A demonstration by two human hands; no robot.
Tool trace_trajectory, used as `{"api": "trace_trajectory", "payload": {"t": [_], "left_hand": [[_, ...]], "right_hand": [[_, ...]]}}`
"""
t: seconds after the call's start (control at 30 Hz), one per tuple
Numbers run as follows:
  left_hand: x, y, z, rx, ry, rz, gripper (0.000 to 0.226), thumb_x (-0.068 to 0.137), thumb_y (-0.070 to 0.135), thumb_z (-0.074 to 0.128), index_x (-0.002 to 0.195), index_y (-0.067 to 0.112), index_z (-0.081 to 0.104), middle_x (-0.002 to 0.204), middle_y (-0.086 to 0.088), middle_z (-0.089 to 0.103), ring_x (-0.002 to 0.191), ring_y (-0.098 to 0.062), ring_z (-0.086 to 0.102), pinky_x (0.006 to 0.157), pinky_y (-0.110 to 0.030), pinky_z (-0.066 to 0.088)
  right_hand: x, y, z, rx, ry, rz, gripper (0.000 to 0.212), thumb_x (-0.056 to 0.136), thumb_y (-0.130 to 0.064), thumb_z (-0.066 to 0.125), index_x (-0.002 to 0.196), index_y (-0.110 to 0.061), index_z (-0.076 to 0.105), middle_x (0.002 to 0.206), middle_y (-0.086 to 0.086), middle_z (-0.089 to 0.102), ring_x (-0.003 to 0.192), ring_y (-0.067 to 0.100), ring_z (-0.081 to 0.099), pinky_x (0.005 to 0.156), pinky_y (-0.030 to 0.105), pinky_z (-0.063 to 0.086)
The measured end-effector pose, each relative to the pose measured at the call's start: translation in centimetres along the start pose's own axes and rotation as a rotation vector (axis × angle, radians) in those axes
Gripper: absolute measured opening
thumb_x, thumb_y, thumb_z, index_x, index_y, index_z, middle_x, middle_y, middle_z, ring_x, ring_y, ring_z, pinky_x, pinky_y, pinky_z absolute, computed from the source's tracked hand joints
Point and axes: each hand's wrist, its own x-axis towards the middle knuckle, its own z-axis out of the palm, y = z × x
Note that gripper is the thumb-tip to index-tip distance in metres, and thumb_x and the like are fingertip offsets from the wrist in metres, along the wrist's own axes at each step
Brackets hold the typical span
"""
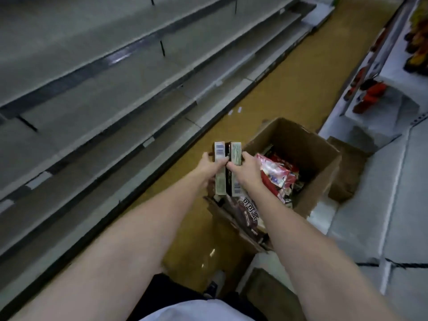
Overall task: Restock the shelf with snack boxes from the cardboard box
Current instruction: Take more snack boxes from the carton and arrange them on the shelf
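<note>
Views: one, head-worn, wide-angle.
Position: above both forearms, looking forward and steeply down along a shop aisle.
Tilt: the frame is rolled, so the shelf (129, 89) runs diagonally from lower left to upper right.
Near field: the left hand (209, 166) and right hand (246, 169) sit near the centre, above the box (298, 144).
Far field: the floor (298, 66) recedes to the upper right.
Edges: blurred and bent.
Shared area: none, single view.

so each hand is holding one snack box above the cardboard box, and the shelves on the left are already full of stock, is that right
Not quite. The head view shows the shelves on the left bare, not stocked. The rest holds: the left hand grips one snack box and the right hand grips the other snack box, above the cardboard box.
</note>
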Motion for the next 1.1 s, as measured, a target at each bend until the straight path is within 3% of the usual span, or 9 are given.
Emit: {"api": "trace_trajectory", "payload": {"t": [0.13, 0.33, 0.43, 0.53, 0.63, 0.77, 0.93, 1.0, 1.1], "left_hand": [[-0.9, 0.3, -4.7, 0.036, 0.095, 0.029, 0.04, 0.092, 0.023, 0.069, 0.128, 0.018, 0.052, 0.113, -0.004, 0.065, 0.1, -0.026, 0.064, 0.09, -0.05, 0.054], [-3.5, -1.3, -14.0, 0.182, 0.243, 0.049, 0.015, 0.095, 0.021, 0.059, 0.108, 0.014, 0.055, 0.111, -0.014, 0.067, 0.098, -0.03, 0.065, 0.087, -0.049, 0.056], [-5.5, -3.0, -19.7, 0.157, 0.369, 0.028, 0.033, 0.092, 0.021, 0.064, 0.121, 0.011, 0.052, 0.117, -0.012, 0.065, 0.104, -0.029, 0.063, 0.092, -0.043, 0.053], [-8.2, -5.3, -25.7, 0.173, 0.467, -0.01, 0.045, 0.092, 0.017, 0.065, 0.131, 0.009, 0.044, 0.126, -0.011, 0.06, 0.106, -0.027, 0.059, 0.088, -0.035, 0.048], [-11.8, -7.8, -31.9, 0.16, 0.568, -0.022, 0.065, 0.095, 0.016, 0.06, 0.15, 0.014, 0.025, 0.133, -0.014, 0.055, 0.113, -0.033, 0.056, 0.089, -0.037, 0.047], [-16.3, -11.7, -40.1, 0.135, 0.666, -0.031, 0.068, 0.093, 0.015, 0.053, 0.152, 0.019, 0.018, 0.12, -0.015, 0.061, 0.094, -0.034, 0.061, 0.073, -0.037, 0.049], [-22.9, -16.8, -47.7, 0.085, 0.807, 0.002, 0.079, 0.091, 0.006, 0.045, 0.154, 0.036, 0.006, 0.119, -0.006, 0.053, 0.085, -0.027, 0.058, 0.07, -0.036, 0.052], [-25.5, -18.6, -50.3, 0.113, 0.892, 0.018, 0.083, 0.093, 0.011, 0.046, 0.153, 0.044, 0.0, 0.137, -0.014, 0.049, 0.099, -0.031, 0.059, 0.083, -0.039, 0.052], [-29.5, -20.8, -54.2, 0.137, 0.997, -0.005, 0.083, 0.096, 0.014, 0.046, 0.153, 0.048, -0.005, 0.159, -0.017, 0.023, 0.133, -0.041, 0.043, 0.104, -0.047, 0.041]], "right_hand": [[-0.6, -3.6, 2.6, -0.041, -0.097, -0.054, 0.022, 0.085, -0.029, 0.068, 0.105, -0.021, 0.06, 0.091, -0.006, 0.064, 0.082, 0.013, 0.061, 0.058, 0.022, 0.043], [-2.9, -9.2, 9.6, -0.079, -0.205, -0.129, 0.024, 0.087, -0.024, 0.068, 0.107, -0.018, 0.058, 0.093, -0.004, 0.062, 0.083, 0.011, 0.06, 0.056, 0.02, 0.042], [-5.2, -12.8, 14.3, -0.131, -0.239, -0.182, 0.024, 0.088, -0.028, 0.068, 0.106, -0.017, 0.058, 0.09, -0.004, 0.061, 0.081, 0.012, 0.06, 0.058, 0.023, 0.045], [-8.1, -16.0, 19.8, -0.223, -0.304, -0.22, 0.037, 0.089, -0.039, 0.067, 0.114, -0.014, 0.057, 0.098, 0.004, 0.066, 0.087, 0.023, 0.065, 0.073, 0.041, 0.058], [-11.7, -19.0, 25.3, -0.324, -0.387, -0.302, 0.039, 0.089, -0.044, 0.062, 0.112, -0.014, 0.052, 0.098, 0.008, 0.067, 0.085, 0.027, 0.065, 0.075, 0.045, 0.058], [-18.1, -23.6, 31.1, -0.384, -0.498, -0.43, 0.05, 0.093, -0.035, 0.059, 0.132, -0.015, 0.034, 0.11, 0.014, 0.063, 0.096, 0.034, 0.064, 0.084, 0.051, 0.055], [-25.6, -28.6, 37.8, -0.504, -0.557, -0.612, 0.056, 0.096, -0.033, 0.053, 0.144, -0.026, 0.025, 0.106, 0.014, 0.065, 0.091, 0.035, 0.064, 0.079, 0.045, 0.055], [-28.4, -30.6, 40.1, -0.534, -0.581, -0.694, 0.062, 0.097, -0.035, 0.05, 0.151, -0.031, 0.02, 0.11, 0.013, 0.064, 0.098, 0.036, 0.063, 0.081, 0.041, 0.052], [-32.9, -33.9, 43.6, -0.558, -0.624, -0.811, 0.066, 0.097, -0.04, 0.049, 0.154, -0.034, 0.017, 0.118, 0.015, 0.065, 0.103, 0.037, 0.063, 0.087, 0.042, 0.052]]}}
